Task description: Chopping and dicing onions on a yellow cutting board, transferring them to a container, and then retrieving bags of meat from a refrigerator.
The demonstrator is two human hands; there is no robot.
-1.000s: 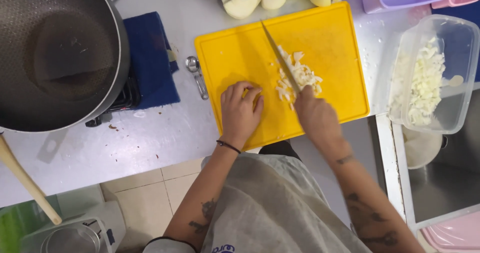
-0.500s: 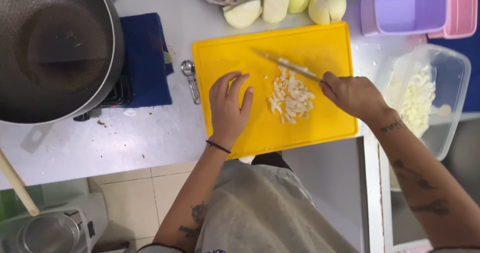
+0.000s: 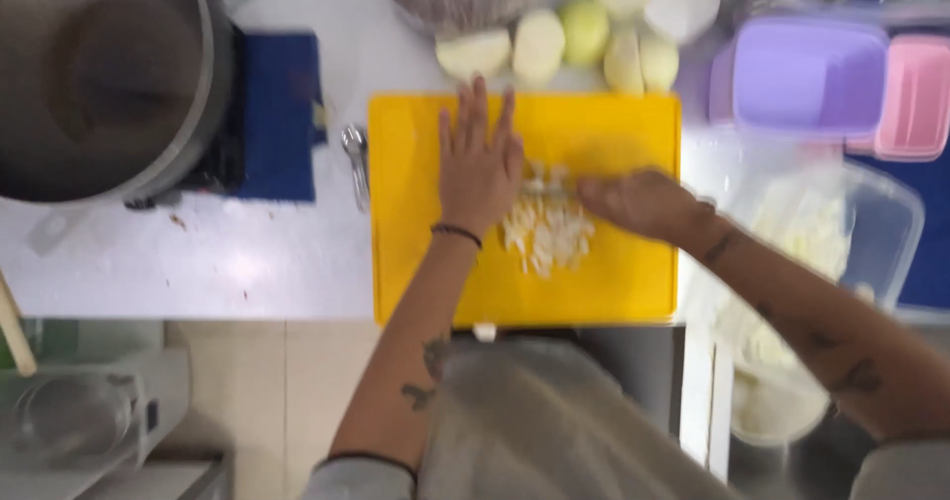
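Note:
A yellow cutting board (image 3: 633, 282) lies on the white counter with a small pile of chopped white pieces (image 3: 544, 235) in its middle. My left hand (image 3: 480, 168) lies flat and open on the board, fingers spread toward the peeled pale halves (image 3: 539, 47) just past the far edge. My right hand (image 3: 638, 203) is closed right of the pile, gripping a knife. Only a blurred grey streak of the blade (image 3: 550, 190) shows, running toward my left hand. The whole frame is motion-blurred.
A big metal pot (image 3: 99, 74) stands at the left beside a blue cloth (image 3: 282, 114) and a small metal utensil (image 3: 354, 158). At the right are a clear tub of chopped pieces (image 3: 826, 233), a purple box (image 3: 807, 74) and a pink box (image 3: 915, 94).
My left hand has opened flat and moved up the board toward the peeled halves. My right hand with the knife has swung in close to the pile.

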